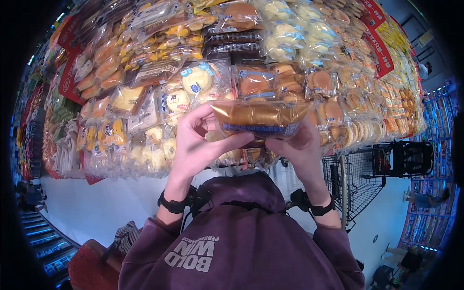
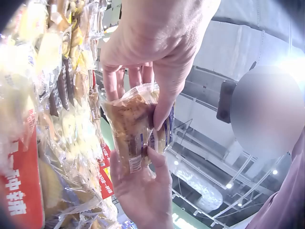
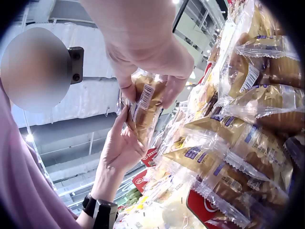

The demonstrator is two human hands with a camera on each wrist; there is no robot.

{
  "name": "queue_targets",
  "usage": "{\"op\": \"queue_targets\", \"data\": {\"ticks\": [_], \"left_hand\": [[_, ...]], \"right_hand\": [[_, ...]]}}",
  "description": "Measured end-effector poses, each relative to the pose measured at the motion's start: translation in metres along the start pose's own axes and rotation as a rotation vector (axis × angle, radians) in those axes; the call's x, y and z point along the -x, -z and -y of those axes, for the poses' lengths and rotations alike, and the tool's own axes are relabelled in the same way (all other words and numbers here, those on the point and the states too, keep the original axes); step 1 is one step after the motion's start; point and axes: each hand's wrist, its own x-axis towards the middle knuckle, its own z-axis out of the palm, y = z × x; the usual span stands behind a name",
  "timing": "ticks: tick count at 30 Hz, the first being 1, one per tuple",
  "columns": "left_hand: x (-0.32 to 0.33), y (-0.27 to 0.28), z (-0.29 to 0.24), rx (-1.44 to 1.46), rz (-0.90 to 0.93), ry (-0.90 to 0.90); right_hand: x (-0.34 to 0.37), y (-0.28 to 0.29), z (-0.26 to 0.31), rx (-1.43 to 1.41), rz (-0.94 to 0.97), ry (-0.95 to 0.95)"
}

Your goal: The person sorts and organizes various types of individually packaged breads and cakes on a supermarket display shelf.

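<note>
Both hands hold a packaged bread in gold and clear wrapping [image 1: 261, 116] above the front of a heaped display. At one end, my left hand [image 1: 195, 142] grips it, thumb on the side facing me and fingers behind. The other end is pinched in my right hand [image 1: 304, 150], its thumb near the left thumb. In the left wrist view, the brown filling or crust shows through the clear side of the bread package [image 2: 131, 119]. A white barcode label is visible on the package [image 3: 143, 102] in the right wrist view.
Wrapped breads and cakes [image 1: 193, 82] fill the display beyond the hands, with red signs [image 1: 379, 48] among them. A black wire shopping cart [image 1: 357, 179] stands at the right. Another person in red [image 1: 92, 266] is at the lower left.
</note>
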Motion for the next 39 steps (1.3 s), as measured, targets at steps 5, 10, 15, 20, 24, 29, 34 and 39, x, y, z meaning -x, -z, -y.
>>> {"op": "queue_targets", "data": {"ticks": [5,10,15,20,24,29,34,39], "left_hand": [[-0.008,0.017,0.012,-0.111,0.168,-0.266],[-0.014,0.023,0.015,-0.240,0.270,-0.430],[0.000,0.003,-0.004,0.023,0.036,0.006],[0.000,-0.008,0.003,0.009,-0.156,0.035],[0.000,-0.006,0.017,-0.341,-0.322,-0.148],[0.004,-0.012,0.008,-0.328,-0.170,-0.280],[0.004,-0.013,0.014,-0.447,-0.119,-0.311],[-0.006,-0.020,0.013,-0.307,-0.297,-0.151]], "right_hand": [[-0.006,0.004,-0.002,0.087,0.074,0.137],[-0.007,0.004,-0.002,0.142,0.093,0.196],[-0.001,0.001,0.004,0.126,0.038,0.029],[-0.004,-0.014,-0.007,0.092,-0.110,0.046],[-0.007,-0.007,-0.006,0.896,-0.073,0.431],[0.001,-0.024,-0.005,0.429,0.056,0.211],[-0.002,-0.014,0.001,0.136,-0.011,-0.144],[-0.006,-0.001,0.009,0.050,0.007,-0.220]]}}
